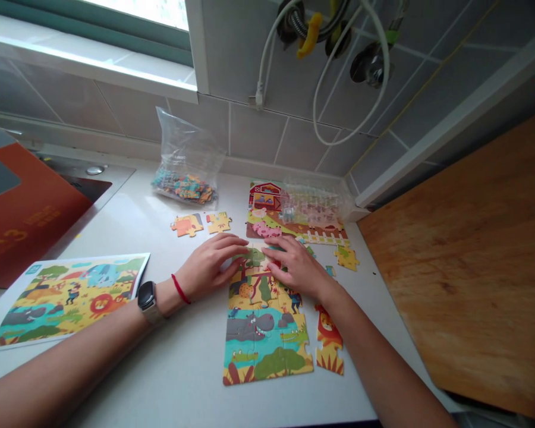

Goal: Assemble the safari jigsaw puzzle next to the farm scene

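Note:
My left hand (pixel 209 267) and my right hand (pixel 294 267) meet over a green-topped jigsaw piece (pixel 254 257), their fingertips pressing on it from both sides. It lies at the top of a partly joined animal jigsaw (pixel 263 351) showing a hippo and crocodile. A separate strip of lion pieces (pixel 329 342) lies just right of that jigsaw. Beyond my hands lies a joined farm jigsaw (pixel 267 217) with a red barn, partly under a clear plastic bag (pixel 314 202). Loose pieces (pixel 187 224) sit left of it, and a yellow-green piece (pixel 346 258) lies to its right.
A printed picture sheet (pixel 66 300) lies left of my left arm on the white countertop (pixel 129 238). A plastic bag of pieces (pixel 187 160) stands by the tiled wall. A wooden board (pixel 459 261) lies right; an orange box (pixel 27 208) lies far left.

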A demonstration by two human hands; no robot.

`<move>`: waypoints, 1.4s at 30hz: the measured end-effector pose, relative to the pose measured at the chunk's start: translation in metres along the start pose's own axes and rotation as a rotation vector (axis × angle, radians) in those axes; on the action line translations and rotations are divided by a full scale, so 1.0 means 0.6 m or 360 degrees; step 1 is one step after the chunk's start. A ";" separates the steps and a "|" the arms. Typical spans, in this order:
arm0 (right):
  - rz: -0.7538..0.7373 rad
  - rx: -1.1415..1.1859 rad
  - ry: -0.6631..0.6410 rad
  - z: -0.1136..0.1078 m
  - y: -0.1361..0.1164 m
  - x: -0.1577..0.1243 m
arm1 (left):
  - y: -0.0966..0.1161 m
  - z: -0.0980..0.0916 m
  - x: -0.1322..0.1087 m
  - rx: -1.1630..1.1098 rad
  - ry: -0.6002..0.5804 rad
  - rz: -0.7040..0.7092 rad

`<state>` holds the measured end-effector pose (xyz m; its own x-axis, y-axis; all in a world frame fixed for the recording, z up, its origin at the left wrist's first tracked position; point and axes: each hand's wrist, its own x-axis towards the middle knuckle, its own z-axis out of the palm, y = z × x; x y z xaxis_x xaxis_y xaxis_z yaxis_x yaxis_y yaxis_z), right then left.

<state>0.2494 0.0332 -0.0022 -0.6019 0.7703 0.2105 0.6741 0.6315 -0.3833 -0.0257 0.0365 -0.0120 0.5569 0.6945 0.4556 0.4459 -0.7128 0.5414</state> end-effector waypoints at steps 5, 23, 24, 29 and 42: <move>0.0034 0.0017 0.0029 0.002 0.000 -0.004 | -0.013 0.016 -0.007 0.0115 -0.0227 0.0183; -0.0029 0.0003 0.0051 0.000 -0.008 -0.012 | -0.013 0.020 0.002 0.0260 -0.0329 0.0181; -0.0038 -0.0020 0.0025 0.001 -0.011 -0.012 | -0.014 0.019 0.002 0.0269 -0.0338 0.0186; -0.0039 -0.0042 -0.0082 0.004 -0.017 -0.013 | -0.016 0.017 0.003 0.0306 -0.0368 0.0183; 0.0328 0.0321 0.0855 -0.081 0.018 -0.035 | -0.020 0.015 -0.004 0.0265 -0.0057 0.0168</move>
<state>0.2902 0.0283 0.0332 -0.1318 0.8453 0.5178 0.6277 0.4755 -0.6164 -0.0259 0.0425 -0.0258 0.6299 0.6130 0.4769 0.4917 -0.7901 0.3660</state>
